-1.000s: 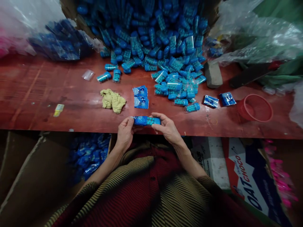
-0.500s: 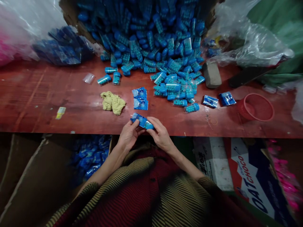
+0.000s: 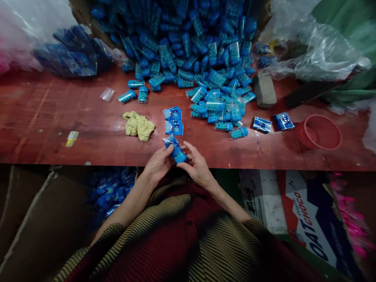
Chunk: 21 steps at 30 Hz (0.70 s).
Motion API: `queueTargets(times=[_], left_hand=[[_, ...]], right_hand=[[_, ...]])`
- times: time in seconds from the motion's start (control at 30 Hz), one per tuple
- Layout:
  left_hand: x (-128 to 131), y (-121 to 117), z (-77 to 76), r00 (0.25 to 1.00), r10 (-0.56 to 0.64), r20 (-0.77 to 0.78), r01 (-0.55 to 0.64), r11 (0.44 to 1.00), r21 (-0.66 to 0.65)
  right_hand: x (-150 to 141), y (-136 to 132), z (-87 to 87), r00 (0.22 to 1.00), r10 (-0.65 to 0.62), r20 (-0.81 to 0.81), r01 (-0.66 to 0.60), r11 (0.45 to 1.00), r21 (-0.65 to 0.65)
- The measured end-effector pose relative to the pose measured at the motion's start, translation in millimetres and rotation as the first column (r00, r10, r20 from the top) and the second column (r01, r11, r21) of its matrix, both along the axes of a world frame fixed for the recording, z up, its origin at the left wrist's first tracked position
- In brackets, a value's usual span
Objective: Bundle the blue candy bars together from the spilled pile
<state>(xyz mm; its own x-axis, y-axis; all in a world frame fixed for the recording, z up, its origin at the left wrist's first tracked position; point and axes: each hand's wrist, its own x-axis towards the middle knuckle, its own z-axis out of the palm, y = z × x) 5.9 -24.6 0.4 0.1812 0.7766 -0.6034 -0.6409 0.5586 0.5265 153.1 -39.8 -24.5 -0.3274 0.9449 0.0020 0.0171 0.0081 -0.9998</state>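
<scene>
In front of me at the table edge, my left hand (image 3: 160, 162) is closed on a small blue-capped bottle (image 3: 179, 156) with a blue printed wrapper (image 3: 170, 141) around or against its upper part. The left thumb presses on the wrapper. My right hand (image 3: 196, 163) is close beside the bottle's blue cap end, thumb and fingers apart; whether a fingertip touches it is hard to see. Just beyond the hands, two flat blue printed wrappers (image 3: 173, 120) lie overlapping. A large heap of bottles (image 3: 216, 78) with turquoise beads spreads behind them.
A crumpled yellow cloth (image 3: 138, 126) lies left of the wrappers. To the right are a grey block (image 3: 264, 91), two blue packets (image 3: 262, 124) and a red mesh basket (image 3: 319, 133). A plastic bag of blue wrappers (image 3: 70, 55) stands at back left. Blue packets (image 3: 111, 192) fill a space below the table.
The bottle and wrapper have turned, so the cap end now points down toward me. My right fingers have loosened from the cap end. The view has shifted slightly.
</scene>
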Motion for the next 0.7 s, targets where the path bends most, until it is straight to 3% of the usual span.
queueTargets(times=[0.1,0.2,0.43,0.6,0.7], left_hand=[[-2.5,-0.9,-2.2,0.998,-0.054,0.013,0.054,0.998,-0.010],[-4.4,-1.9,-4.9,0.997,-0.067,0.037,0.067,0.998,0.011],[-5.5,-3.4,-6.7,0.981,-0.176,0.084,0.167,0.980,0.104],[-3.3,-5.8,-2.6,0.985,-0.166,0.050,0.159,0.980,0.124],[-0.8,-6.8,0.0,0.982,-0.172,0.080,0.164,0.982,0.097]], right_hand=[[4.2,8.4,0.2,0.975,0.053,-0.214,-0.084,0.987,-0.138],[9.2,16.2,0.9,0.960,0.056,-0.275,-0.108,0.978,-0.177],[19.4,28.4,14.4,0.966,0.251,-0.069,-0.258,0.956,-0.141],[23.5,31.5,13.5,0.970,0.189,0.155,-0.194,0.981,0.015],[24.9,32.1,12.6,0.970,0.208,0.125,-0.216,0.975,0.050]])
